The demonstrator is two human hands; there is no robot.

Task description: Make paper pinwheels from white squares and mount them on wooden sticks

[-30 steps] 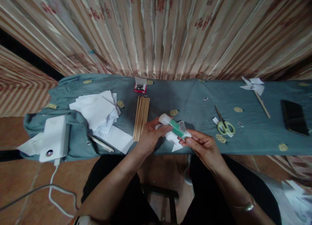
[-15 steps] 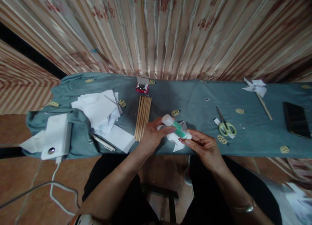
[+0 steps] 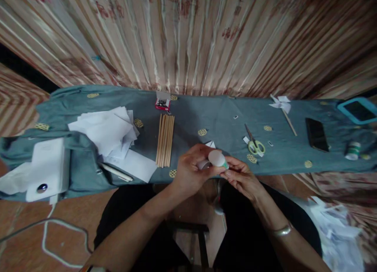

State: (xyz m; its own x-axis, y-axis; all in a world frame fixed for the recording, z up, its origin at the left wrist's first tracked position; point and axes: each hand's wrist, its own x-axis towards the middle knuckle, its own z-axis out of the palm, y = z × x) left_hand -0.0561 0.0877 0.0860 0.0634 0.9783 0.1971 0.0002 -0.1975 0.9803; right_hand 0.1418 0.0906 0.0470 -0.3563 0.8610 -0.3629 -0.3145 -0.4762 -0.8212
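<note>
Both my hands meet over the front edge of a cloth-covered table (image 3: pixel 206 111). My left hand (image 3: pixel 191 168) is closed around folded white paper (image 3: pixel 209 144) and touches the white end of a glue stick (image 3: pixel 217 159). My right hand (image 3: pixel 240 176) pinches the green part of the same glue stick, which points its white round end up at me. A bundle of wooden sticks (image 3: pixel 165 139) lies just left of my hands.
White paper sheets (image 3: pixel 106 132) and a white box (image 3: pixel 47 168) lie at the left. A red box of pins (image 3: pixel 162 103) sits at the back. Green scissors (image 3: pixel 255 144), a paper pinwheel (image 3: pixel 282 105), a black phone (image 3: pixel 316 134), a tablet (image 3: pixel 357 110) and a small bottle (image 3: pixel 352 150) lie right.
The glue stick has tipped from lying slantwise to pointing its white end up at me. Both hands moved nearer the table's front edge. My view shifted right, bringing the tablet and bottle in.
</note>
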